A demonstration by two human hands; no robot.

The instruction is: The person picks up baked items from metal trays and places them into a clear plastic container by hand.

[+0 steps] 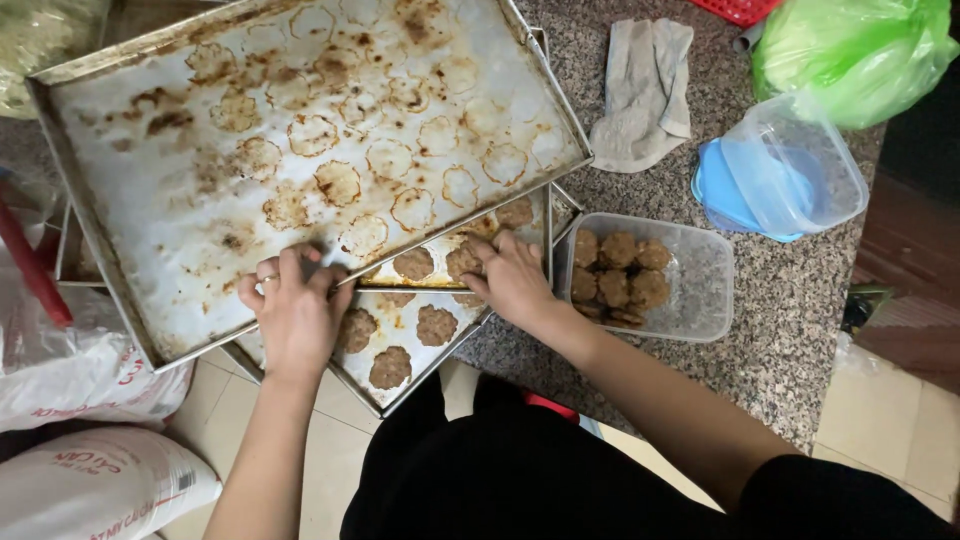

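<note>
baking tray, long axis left-right, tilted over cookies.

counter: speckled grey-brown granite, centre to upper right | floor: pale beige tiles, lower right and lower left | light: even, soft | dark wood strip: right edge

Top baking tray: dull grey metal w/ burnt brown ring stains, matt. Lower tray: same metal, slightly shinier. Cookies: rough, crumbly brown. Container: clear plastic, a bit frosted; lids clear and blue plastic, glossy. Surface: speckled granite, polished. Rag: grey cloth, prob. cotton. Bag: thin glossy green plastic.
</note>
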